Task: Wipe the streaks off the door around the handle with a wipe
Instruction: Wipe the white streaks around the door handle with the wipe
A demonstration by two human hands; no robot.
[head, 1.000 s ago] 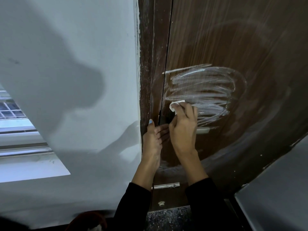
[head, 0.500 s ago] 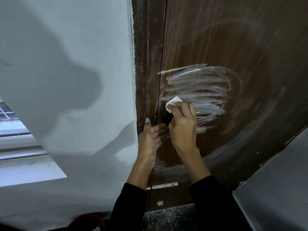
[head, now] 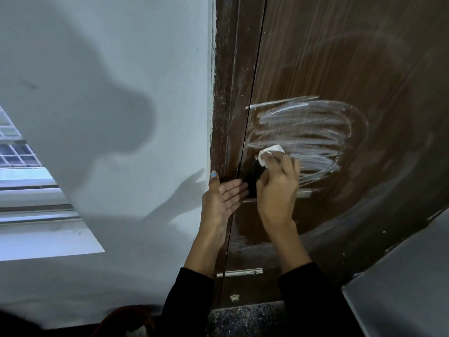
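A brown wooden door carries a patch of white streaks just above its handle. The silver handle pokes out to the right from behind my right hand; its dark base shows between my hands. My right hand presses a small white wipe against the lower left end of the streaks. My left hand lies flat with fingers apart on the door's edge beside the handle, holding nothing.
A dark door frame runs along the door's left edge, next to a white wall. A window shows at far left. A metal bolt sits low on the door. A grey panel fills the lower right.
My right hand and the wipe stay at the lower left end of the streaks, shifting only slightly. My left hand has opened flatter against the door's edge. The view has shifted slightly.
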